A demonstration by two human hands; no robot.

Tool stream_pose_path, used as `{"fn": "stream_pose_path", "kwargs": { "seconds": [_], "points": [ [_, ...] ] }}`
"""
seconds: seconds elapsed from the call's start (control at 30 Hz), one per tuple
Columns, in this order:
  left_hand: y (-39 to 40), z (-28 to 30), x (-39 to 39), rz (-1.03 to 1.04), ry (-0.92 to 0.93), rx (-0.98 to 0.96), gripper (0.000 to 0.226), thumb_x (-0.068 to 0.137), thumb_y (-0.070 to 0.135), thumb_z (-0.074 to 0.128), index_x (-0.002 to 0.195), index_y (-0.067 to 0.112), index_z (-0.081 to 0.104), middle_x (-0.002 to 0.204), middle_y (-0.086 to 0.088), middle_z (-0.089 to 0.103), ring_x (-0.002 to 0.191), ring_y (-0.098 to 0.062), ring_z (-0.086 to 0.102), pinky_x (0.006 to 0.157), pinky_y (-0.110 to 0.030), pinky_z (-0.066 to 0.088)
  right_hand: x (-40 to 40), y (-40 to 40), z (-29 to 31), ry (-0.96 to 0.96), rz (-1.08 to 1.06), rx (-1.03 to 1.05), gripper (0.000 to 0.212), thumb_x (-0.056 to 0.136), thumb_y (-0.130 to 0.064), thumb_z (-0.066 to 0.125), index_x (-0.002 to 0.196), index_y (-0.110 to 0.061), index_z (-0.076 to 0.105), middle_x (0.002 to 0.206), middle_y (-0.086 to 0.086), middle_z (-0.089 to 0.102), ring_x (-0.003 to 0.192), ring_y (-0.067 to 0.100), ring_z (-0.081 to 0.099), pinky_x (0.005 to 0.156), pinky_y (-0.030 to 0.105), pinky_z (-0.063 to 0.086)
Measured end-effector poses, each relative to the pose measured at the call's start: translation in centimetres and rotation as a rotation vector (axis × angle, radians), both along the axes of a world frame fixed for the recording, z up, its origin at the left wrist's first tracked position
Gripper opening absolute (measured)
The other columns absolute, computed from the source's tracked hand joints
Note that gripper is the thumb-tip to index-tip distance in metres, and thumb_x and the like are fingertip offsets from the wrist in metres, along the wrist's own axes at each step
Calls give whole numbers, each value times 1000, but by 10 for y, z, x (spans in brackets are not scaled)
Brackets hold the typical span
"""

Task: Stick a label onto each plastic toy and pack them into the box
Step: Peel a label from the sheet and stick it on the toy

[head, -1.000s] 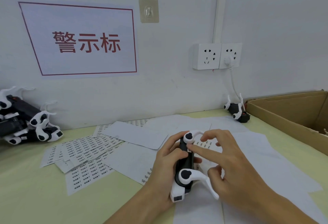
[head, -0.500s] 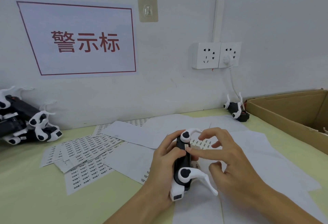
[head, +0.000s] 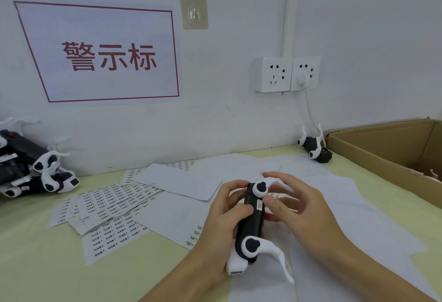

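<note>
A black and white plastic toy [head: 251,225] with curved white legs is held over the papers in the middle of the table. My left hand [head: 222,227] grips its black body from the left, thumb on top. A small white label [head: 259,205] sits on the body near the upper wheel. My right hand [head: 301,213] is at the toy's right side, its thumb tip touching the label's edge, its fingers curled behind the toy. The open cardboard box [head: 373,151] stands at the right.
Sheets of printed labels [head: 105,206] and blank backing paper [head: 181,179] cover the green table. A pile of the same toys [head: 31,170] lies at the far left. One more toy [head: 314,146] lies by the wall beside the box, under a socket with a plugged cable.
My right hand's forefinger, which pressed on the toy's body, has come off it, and the stuck label now shows. The thumb rests beside it. My left hand keeps its grip.
</note>
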State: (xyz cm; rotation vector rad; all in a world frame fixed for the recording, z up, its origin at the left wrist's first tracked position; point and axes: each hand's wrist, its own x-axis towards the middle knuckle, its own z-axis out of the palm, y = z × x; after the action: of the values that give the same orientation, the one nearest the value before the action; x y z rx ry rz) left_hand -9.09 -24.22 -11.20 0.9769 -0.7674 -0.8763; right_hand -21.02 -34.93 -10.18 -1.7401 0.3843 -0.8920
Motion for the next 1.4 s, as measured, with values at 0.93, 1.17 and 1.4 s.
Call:
{"fn": "stream_pose_path", "kwargs": {
  "seconds": [0.93, 1.17, 1.4],
  "points": [
    [-3, 4, 3, -3, 56, 82, 37, 78, 22, 70, 115, 17, 69, 111, -24, 70, 98, -45, 68, 67, -35, 56, -5, -12, 2, 46, 39, 148, 27, 89, -41, 64, 104, -21, 76, 95, 3, 75, 74, 20, 71, 72, 31, 48],
    [0, 4, 6, -40, 363, 91, 58, 59, 24, 77, 113, 7, 68, 115, -21, 70, 87, -43, 71, 74, -47, 58, -5, -17, 2, -7, -57, 243, 27, 88, -38, 63, 97, -19, 79, 98, 5, 76, 85, 30, 73, 80, 40, 51],
    [0, 5, 10, 59, 461, 18, 59, 56, 39, 77, 103, 5, 69, 101, -21, 72, 82, -36, 69, 74, -41, 50, -1, -10, 7, -120, -95, 557, 28, 83, -35, 70, 99, -14, 78, 100, 9, 76, 82, 26, 70, 74, 35, 55]
  ]
}}
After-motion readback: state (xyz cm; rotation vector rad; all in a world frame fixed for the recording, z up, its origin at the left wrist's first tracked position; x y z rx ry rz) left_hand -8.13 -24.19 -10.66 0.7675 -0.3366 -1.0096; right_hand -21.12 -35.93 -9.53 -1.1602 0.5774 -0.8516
